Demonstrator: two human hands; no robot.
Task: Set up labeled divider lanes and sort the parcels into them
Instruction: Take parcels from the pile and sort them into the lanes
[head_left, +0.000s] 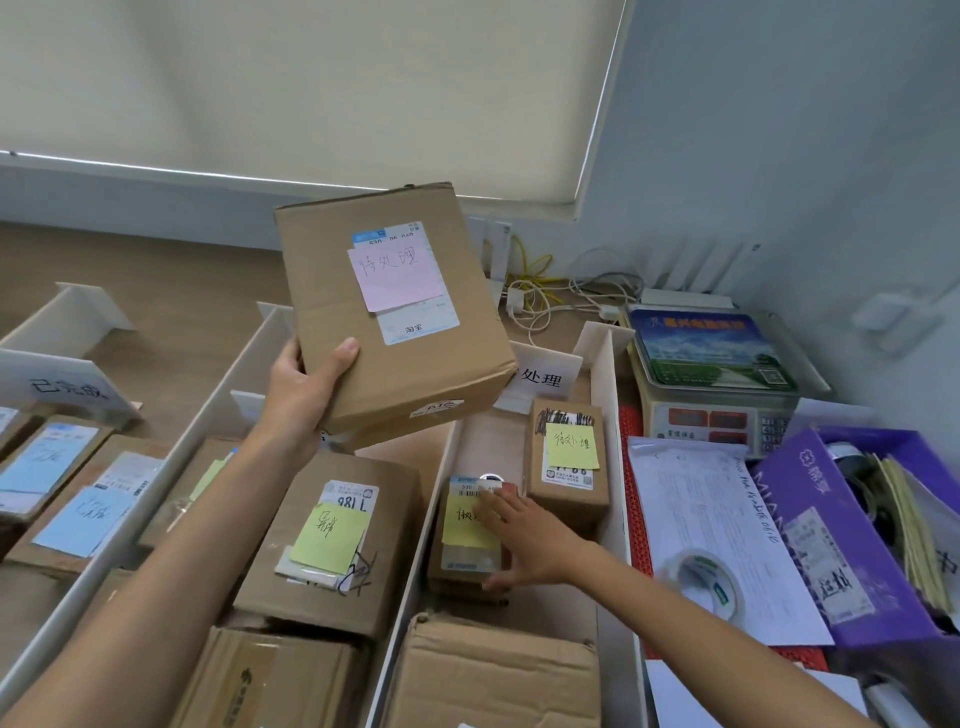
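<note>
Mid-sorting, my left hand (304, 387) gripped the pink-noted brown cardboard box (415, 358); my right hand (527, 538), fingers straight, pressed a small yellow-noted carton (462, 551). Next I needed room there.

Two bare arms of one person. The left forearm (171, 561) and right forearm (675, 618) are uncovered along their whole visible length, from frame edge to wrist. The left hand (301, 389) and right hand (524, 540) are likewise bare. The left thumb (340, 358) shows a short, plain nail. The wide-angle lens stretches both forearms.
</note>
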